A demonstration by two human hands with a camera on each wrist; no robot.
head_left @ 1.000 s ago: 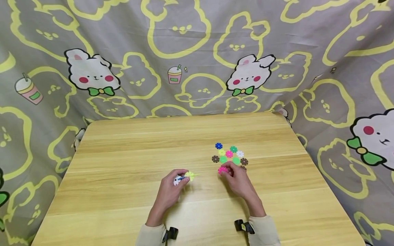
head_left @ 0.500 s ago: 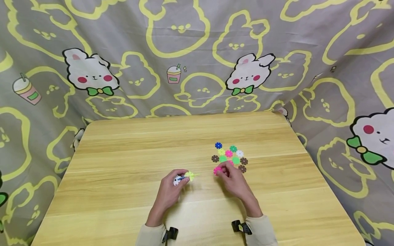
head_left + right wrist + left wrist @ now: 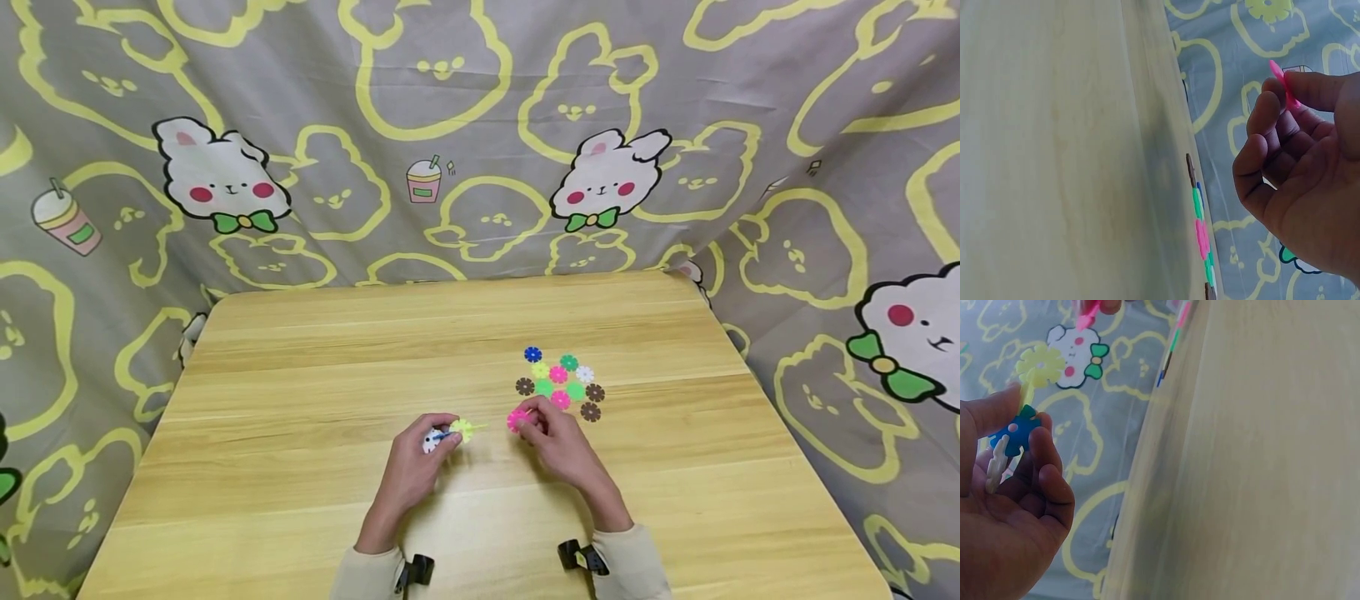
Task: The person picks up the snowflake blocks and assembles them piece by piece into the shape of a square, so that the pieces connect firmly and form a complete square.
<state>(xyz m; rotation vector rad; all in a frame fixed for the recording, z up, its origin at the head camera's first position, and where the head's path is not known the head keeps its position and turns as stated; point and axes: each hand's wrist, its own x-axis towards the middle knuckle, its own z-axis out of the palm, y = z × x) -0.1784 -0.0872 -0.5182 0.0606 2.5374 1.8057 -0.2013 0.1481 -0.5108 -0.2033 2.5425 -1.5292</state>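
My left hand (image 3: 417, 457) grips a small chain of joined snowflake discs above the table. In the left wrist view, the chain shows a white disc (image 3: 997, 465), a blue disc (image 3: 1017, 432) and a yellow disc (image 3: 1041, 364) sticking out past the thumb, with a bit of green beside the blue. To the right, my right hand (image 3: 561, 442) pinches one pink snowflake disc (image 3: 1285, 87) between thumb and fingers. The pink disc (image 3: 517, 421) is held a short way from the chain's yellow end, with a gap between them.
Several loose snowflake discs lie flat beyond my right hand, among them a blue one (image 3: 532, 355), a white one (image 3: 584, 375), a pink one (image 3: 560, 401) and a brown one (image 3: 591, 412). A patterned curtain (image 3: 480, 150) surrounds the wooden table (image 3: 300, 375).
My right hand has moved left with the pink disc, away from the loose discs and toward the left hand. The left hand has stayed in place with its chain.
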